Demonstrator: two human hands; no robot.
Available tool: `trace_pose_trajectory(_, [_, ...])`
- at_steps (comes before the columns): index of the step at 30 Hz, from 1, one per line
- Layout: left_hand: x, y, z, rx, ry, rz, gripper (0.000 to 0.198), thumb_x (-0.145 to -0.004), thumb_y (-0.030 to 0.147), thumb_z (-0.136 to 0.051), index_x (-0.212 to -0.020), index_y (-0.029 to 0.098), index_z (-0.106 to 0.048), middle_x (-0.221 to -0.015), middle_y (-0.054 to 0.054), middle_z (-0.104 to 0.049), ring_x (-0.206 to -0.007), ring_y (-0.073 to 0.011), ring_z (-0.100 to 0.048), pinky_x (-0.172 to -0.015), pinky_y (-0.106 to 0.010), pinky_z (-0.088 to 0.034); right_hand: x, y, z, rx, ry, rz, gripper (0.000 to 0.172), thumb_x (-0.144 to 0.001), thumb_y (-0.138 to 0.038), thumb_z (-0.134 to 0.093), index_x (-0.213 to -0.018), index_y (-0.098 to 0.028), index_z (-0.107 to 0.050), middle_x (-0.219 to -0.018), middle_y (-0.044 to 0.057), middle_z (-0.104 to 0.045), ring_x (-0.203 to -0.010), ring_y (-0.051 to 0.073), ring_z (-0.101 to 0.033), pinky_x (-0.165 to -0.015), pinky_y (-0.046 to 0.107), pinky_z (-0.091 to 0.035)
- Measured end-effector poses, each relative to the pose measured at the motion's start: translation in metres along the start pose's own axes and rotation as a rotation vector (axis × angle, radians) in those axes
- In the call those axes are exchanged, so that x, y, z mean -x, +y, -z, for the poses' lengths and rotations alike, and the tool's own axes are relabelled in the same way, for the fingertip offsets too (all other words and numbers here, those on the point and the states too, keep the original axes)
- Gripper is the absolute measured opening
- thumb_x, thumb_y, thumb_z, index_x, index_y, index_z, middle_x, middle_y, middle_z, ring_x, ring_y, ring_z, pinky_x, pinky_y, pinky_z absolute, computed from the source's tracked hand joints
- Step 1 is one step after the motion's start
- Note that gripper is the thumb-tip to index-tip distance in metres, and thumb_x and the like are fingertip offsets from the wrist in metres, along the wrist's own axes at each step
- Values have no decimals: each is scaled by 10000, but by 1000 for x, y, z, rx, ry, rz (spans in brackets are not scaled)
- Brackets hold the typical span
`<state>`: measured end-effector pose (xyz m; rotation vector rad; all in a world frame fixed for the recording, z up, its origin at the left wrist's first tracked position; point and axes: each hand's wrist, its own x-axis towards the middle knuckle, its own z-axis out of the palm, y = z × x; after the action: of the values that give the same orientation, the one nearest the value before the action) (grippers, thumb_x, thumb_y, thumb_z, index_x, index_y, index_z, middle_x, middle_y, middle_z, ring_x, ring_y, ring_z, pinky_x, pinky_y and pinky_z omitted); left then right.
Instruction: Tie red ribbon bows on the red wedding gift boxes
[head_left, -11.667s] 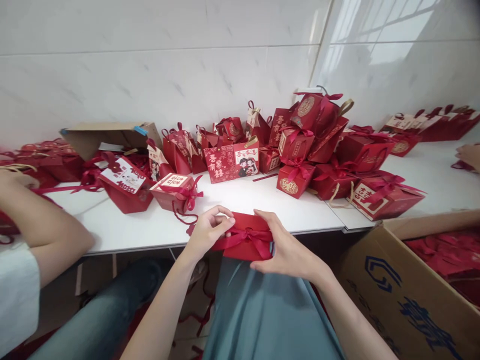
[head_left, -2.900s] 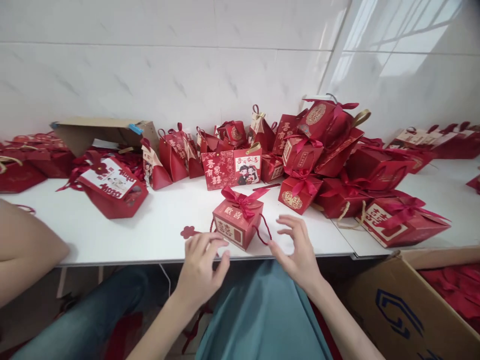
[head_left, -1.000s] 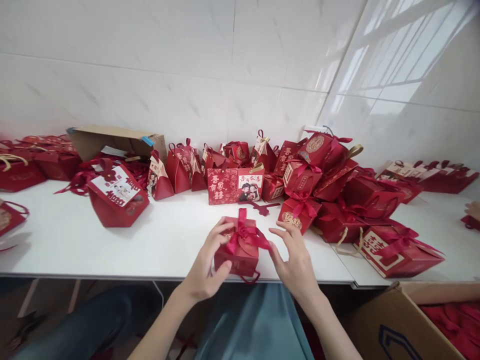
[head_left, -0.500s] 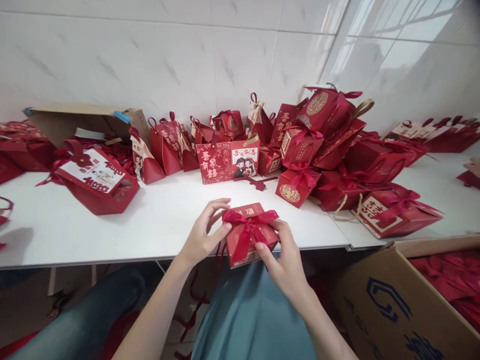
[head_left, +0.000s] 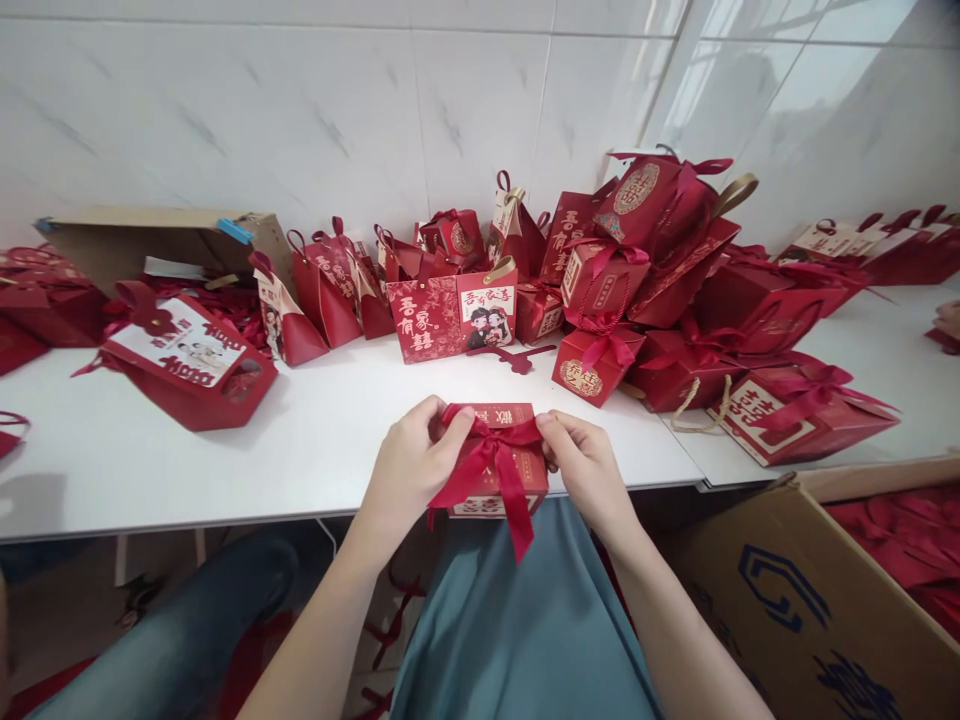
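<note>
A small red gift box [head_left: 514,470] with gold print sits at the table's front edge, between my hands. A dark red satin ribbon [head_left: 517,500] is tied in a bow on it, its two tails hanging down the front. My left hand [head_left: 420,455] is closed, thumb and fingers pinching the bow's left loop. On the other side my right hand [head_left: 581,455] pinches the right loop at the box's right edge. Some fingertips of both hands are hidden behind the ribbon and box.
Many red gift boxes [head_left: 660,270] are piled at the back right. A red bag-shaped box [head_left: 187,360] lies left, before a cardboard box [head_left: 165,225]. A flat red cut-out tag [head_left: 517,358] lies mid-table. A large carton [head_left: 780,610] stands at lower right.
Both hands have shifted from holding the box's sides to pinching the bow's loops. The box has turned squarer to me, and the ribbon tails now hang spread apart.
</note>
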<state>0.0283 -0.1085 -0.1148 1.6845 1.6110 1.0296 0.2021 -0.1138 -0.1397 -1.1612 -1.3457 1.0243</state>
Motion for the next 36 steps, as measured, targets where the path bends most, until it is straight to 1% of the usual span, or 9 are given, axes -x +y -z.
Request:
trace_pose_trajectory(6, [24, -7, -13, 326, 76, 32, 331, -839, 371, -494, -590, 191, -369, -542, 59, -368, -504, -83, -352, -482, -220, -267, 11, 9, -2, -212, 33, -74, 375, -817, -395, -516, -522, -195, -400, -492, -65, -344, -457, 75, -266, -446, 228, -218])
trace_pose_trajectory(12, [39, -12, -24, 411, 191, 23, 353, -863, 341, -482, -585, 195, -322, -553, 54, -300, -517, -89, -289, -485, -231, -259, 25, 14, -3, -369, 54, -151, 374, -787, -370, -567, -514, -193, -383, -509, -61, -328, -471, 77, -247, -442, 228, -199])
trace_pose_trajectory(20, [38, -10, -23, 438, 126, 34, 352, -869, 328, -471, -600, 199, -284, -560, 57, -266, -519, -91, -247, -482, -232, -238, 18, 16, -5, -496, 91, -328, 400, -677, -376, -587, -471, -223, -281, -462, -85, -215, -435, 67, -166, -414, 231, -187])
trace_pose_trajectory(22, [37, -11, -23, 428, 124, 55, 350, -860, 322, -479, -596, 196, -286, -560, 57, -271, -523, -89, -254, -488, -230, -240, 22, 15, -3, -310, 138, -228, 360, -745, -373, -551, -509, -218, -328, -489, -71, -271, -445, 81, -224, -429, 235, -229])
trace_pose_trajectory(25, [39, -11, -24, 384, 146, 62, 346, -852, 319, -485, -588, 193, -300, -565, 55, -279, -533, -88, -267, -501, -228, -252, 40, 5, 0, 143, 345, 262, 188, -785, -339, -591, -693, -211, -488, -651, -17, -451, -596, 134, -424, -558, 267, -364])
trace_pose_trajectory(26, [40, -10, -24, 375, 150, 58, 345, -851, 325, -486, -587, 193, -307, -566, 54, -280, -536, -89, -267, -503, -228, -255, 47, -1, 0, 300, 353, 467, 168, -769, -346, -634, -779, -217, -528, -734, 8, -507, -691, 161, -481, -633, 293, -398])
trace_pose_trajectory(28, [43, -7, -23, 375, 146, 51, 344, -844, 335, -495, -586, 194, -318, -568, 55, -279, -538, -89, -266, -503, -228, -259, 59, -11, -4, 584, 191, 787, 242, -752, -355, -690, -925, -227, -579, -888, 52, -595, -880, 210, -545, -786, 352, -404])
trace_pose_trajectory(31, [45, -3, -23, 397, 122, 57, 344, -830, 344, -511, -587, 197, -318, -563, 58, -266, -528, -89, -254, -491, -228, -258, 66, -17, -15, 819, -82, 914, 211, -845, -217, -612, -1055, -208, -609, -976, 54, -679, -998, 200, -592, -910, 370, -334])
trace_pose_trajectory(36, [43, -3, -26, 370, 144, 57, 352, -847, 336, -486, -583, 198, -299, -567, 53, -253, -526, -92, -258, -474, -226, -255, 59, -2, -19, 669, -34, 994, 167, -873, -77, -525, -913, -190, -641, -788, -11, -722, -855, 130, -648, -894, 342, -334])
